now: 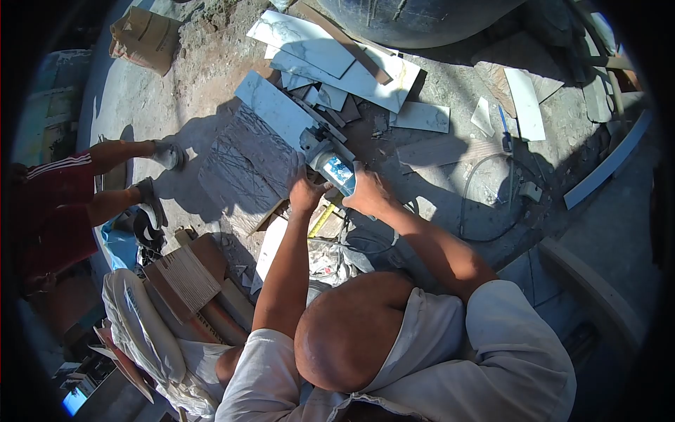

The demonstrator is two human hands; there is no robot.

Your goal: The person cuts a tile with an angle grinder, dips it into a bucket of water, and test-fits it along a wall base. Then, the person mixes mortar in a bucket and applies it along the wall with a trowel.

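Observation:
In the middle of the head view is a blue and grey power tool (336, 172), which looks like an angle grinder. My left hand (306, 190) is closed round the near left side of its head. My right hand (369, 191) wraps round its blue body. The tool's head rests over the end of a long white marbled tile strip (271, 105), which lies on a scored wooden-looking block (246, 165). A yellow tape measure (322, 220) lies just below my hands. A dark cable loops beneath the tool.
Marbled tile pieces (351, 63) lie piled beyond the tool. Another person in red shorts (63, 179) stands at the left. A paper sack (144, 40) is at the upper left, cardboard (184, 281) at the lower left. A cable (464, 211) loops on the right.

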